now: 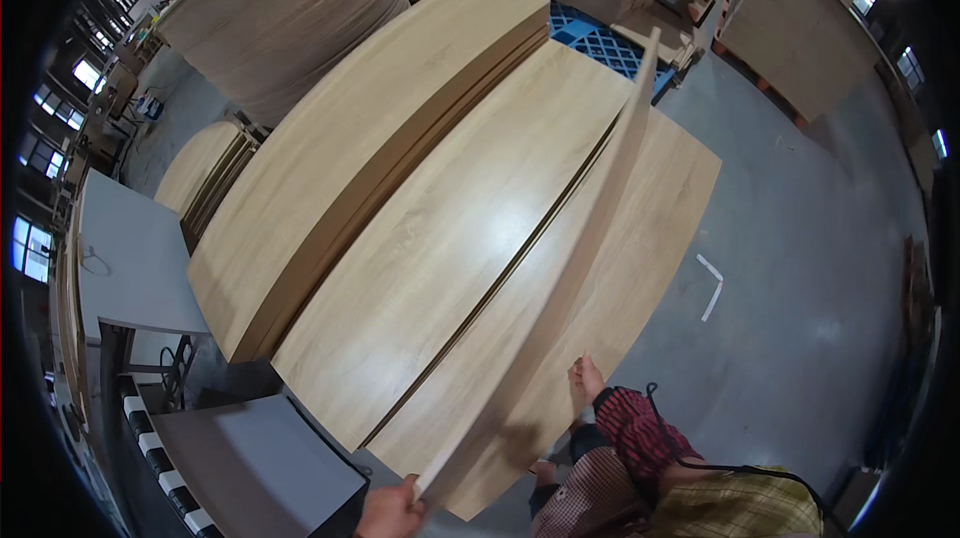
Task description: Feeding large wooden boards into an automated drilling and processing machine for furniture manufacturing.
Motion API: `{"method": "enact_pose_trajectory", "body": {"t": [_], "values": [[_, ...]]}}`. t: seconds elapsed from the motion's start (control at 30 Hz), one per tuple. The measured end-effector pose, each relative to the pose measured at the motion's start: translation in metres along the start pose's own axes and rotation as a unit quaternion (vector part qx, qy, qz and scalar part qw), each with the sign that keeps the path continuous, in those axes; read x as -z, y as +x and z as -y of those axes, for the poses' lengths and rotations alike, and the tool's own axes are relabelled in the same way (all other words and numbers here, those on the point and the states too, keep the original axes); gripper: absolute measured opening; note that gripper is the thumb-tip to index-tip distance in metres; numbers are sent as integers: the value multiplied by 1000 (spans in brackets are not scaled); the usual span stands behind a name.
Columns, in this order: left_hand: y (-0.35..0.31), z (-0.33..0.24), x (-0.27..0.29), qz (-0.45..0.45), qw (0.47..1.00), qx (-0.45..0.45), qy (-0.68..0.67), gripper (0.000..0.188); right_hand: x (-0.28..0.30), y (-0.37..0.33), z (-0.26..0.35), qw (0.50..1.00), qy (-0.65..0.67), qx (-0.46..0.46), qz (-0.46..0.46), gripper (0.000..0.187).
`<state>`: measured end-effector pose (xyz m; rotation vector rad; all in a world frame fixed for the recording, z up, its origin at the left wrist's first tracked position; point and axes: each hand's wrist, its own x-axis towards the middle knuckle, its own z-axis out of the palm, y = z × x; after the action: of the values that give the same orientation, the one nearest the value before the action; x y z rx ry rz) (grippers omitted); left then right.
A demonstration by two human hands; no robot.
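Observation:
A long light-wood board (560, 308) stands tilted on edge, running from near me to the far end of a stack. My left hand (392, 511) grips its near end, with fingers curled over the corner. My right hand (588, 375) is to the right of this board, above the flat wood-grain panel (640, 238) and close to that panel's right edge. Its fingers are loosely bent and partly apart, with nothing visible in them. Left of the raised board lies another flat panel (450, 228), with a dark narrow gap along its side.
A taller stack of curved-edge panels (370, 148) rises on the left, with big piles of boards (290, 18) behind. A blue pallet (600, 38) shows at the far end. Grey sheets (270, 458) are at lower left. Grey floor (790, 318) extends right, with a white strip (712, 288).

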<state>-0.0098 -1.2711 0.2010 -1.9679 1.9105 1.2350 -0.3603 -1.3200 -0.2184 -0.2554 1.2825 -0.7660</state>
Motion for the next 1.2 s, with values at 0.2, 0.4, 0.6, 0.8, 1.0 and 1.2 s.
{"method": "enact_pose_trajectory", "body": {"t": [0.2, 0.4, 0.6, 0.8, 1.0, 1.2], "values": [[25, 76, 9, 99, 950, 156, -251, 40, -55, 22, -16, 929, 347, -41, 120, 55], [95, 149, -2, 16, 905, 194, -379, 28, -54, -52, 45, 963, 263, -58, 8, 47], [171, 240, -17, -82, 915, 279, -280, 44, -74, -67, 73, 989, 143, -22, 12, 41], [262, 262, 54, -246, 939, 227, -77, 55, -128, 8, 82, 992, 104, -47, 53, 26], [241, 205, 23, -393, 898, 77, -183, 32, -150, 58, 98, 945, -307, 64, 94, 30], [145, 246, -299, -267, 844, 304, -352, 23, -34, 4, 40, 899, -414, -20, 141, 36]]}}
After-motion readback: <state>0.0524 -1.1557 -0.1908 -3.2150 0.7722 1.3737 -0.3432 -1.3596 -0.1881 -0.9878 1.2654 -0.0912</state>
